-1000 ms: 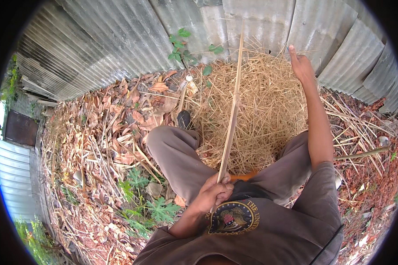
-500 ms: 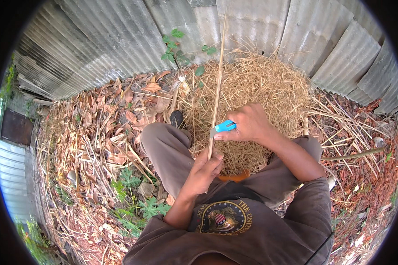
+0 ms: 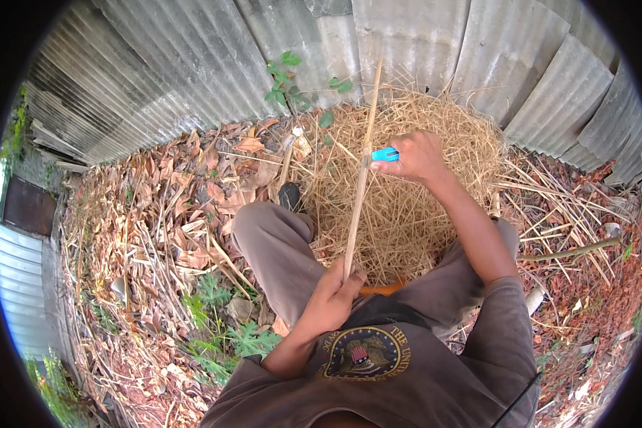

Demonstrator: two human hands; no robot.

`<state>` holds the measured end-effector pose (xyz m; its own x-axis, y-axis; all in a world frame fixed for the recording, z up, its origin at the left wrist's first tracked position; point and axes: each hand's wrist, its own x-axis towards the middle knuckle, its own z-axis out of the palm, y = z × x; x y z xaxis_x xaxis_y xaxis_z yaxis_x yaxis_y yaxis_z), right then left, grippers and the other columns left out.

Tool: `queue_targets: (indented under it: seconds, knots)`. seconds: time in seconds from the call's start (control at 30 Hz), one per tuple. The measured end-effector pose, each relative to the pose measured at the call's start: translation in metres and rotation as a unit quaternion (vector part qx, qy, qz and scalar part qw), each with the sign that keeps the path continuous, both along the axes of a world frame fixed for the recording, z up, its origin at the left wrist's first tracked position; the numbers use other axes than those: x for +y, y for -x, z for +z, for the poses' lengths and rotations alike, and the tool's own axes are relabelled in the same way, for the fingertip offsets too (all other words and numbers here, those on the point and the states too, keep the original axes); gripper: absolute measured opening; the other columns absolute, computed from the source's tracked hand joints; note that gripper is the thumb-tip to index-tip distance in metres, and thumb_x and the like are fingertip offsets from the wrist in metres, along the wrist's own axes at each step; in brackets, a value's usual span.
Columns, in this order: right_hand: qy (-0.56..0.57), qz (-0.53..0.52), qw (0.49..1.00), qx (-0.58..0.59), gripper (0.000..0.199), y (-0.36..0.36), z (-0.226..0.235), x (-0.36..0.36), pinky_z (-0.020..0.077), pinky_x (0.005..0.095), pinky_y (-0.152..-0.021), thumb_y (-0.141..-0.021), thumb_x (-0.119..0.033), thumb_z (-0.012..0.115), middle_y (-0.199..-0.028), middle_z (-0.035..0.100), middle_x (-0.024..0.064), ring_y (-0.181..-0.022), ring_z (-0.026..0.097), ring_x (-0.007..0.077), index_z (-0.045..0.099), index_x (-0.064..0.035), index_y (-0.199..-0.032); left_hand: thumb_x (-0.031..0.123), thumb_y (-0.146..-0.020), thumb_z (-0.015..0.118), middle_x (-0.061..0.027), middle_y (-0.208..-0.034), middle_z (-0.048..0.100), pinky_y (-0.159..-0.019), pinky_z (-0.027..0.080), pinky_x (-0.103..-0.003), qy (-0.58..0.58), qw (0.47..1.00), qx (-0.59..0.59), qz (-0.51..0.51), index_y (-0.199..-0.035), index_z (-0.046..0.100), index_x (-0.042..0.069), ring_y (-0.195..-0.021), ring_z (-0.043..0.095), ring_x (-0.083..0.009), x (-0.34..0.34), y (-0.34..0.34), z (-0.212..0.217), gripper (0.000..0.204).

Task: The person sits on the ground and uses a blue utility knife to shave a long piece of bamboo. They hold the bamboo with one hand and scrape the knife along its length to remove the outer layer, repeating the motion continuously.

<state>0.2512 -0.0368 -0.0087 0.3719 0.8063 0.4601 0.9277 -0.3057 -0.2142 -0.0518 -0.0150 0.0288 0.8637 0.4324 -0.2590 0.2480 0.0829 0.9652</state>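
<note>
Pale strip (image 3: 359, 207) — blue cutter (image 3: 385, 155) against it

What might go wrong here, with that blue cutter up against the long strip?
Two risks stand out. The left hand grips the near end of the long strip, so if the blue cutter slipped toward the body, it might cut those fingers. Also, no hand holds the strip's far end, so it may wobble and throw the blade off.
</note>
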Motion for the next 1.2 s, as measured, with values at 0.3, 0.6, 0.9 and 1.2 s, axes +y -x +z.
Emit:
queue_targets:
  seconds: [0.3, 0.6, 0.9, 1.2]
  knots:
    - [0.094, -0.161, 0.980, 0.070, 0.085, -0.055, -0.017, 0.013, 0.0429, 0.0369, -0.042, -0.079, -0.087, 0.028, -0.048, 0.052, 0.0033, -0.043, 0.054, 0.0182, 0.064, -0.0115, -0.064, 0.007, -0.091, 0.055, 0.0025, -0.070, 0.043, -0.056, 0.034, -0.022, -0.026, 0.997, 0.029, -0.059, -0.091, 0.048, 0.005, -0.063, 0.040, -0.0059, 0.012, 0.030, -0.014, 0.007]
    - [0.101, -0.212, 0.959, 0.157, 0.081, -0.021, 0.013, -0.005, 0.0485, 0.0426, -0.055, -0.082, -0.081, 0.038, -0.054, 0.058, 0.0109, -0.054, 0.061, 0.0268, 0.063, -0.0063, -0.061, 0.002, -0.089, 0.055, 0.0055, -0.070, 0.038, -0.051, 0.029, -0.021, 0.058, 0.996, -0.009, -0.060, -0.086, 0.042, 0.009, -0.060, 0.036, -0.0029, 0.025, 0.039, 0.011, 0.015]
    - [-0.017, 0.111, 0.984, 0.142, 0.066, 0.057, 0.032, -0.023, 0.0431, 0.0405, -0.046, -0.076, -0.072, 0.060, -0.047, 0.050, 0.0084, -0.045, 0.056, 0.0278, 0.057, -0.0080, -0.058, 0.004, -0.090, 0.052, 0.0029, -0.071, 0.043, -0.059, 0.036, -0.024, -0.019, 0.998, -0.045, 0.047, -0.087, 0.047, 0.005, -0.065, 0.042, -0.0064, 0.034, -0.004, -0.002, 0.006]
    - [-0.013, 0.085, 0.996, 0.018, 0.079, 0.071, 0.029, -0.009, 0.0441, 0.0390, -0.040, -0.075, -0.083, 0.047, -0.043, 0.051, 0.0093, -0.041, 0.058, 0.0259, 0.062, -0.0074, -0.056, 0.007, -0.088, 0.054, -0.0114, -0.074, 0.052, -0.062, 0.042, -0.034, -0.171, 0.985, 0.011, 0.038, -0.098, 0.050, -0.002, -0.069, 0.052, -0.0162, 0.027, -0.011, -0.003, 0.014]
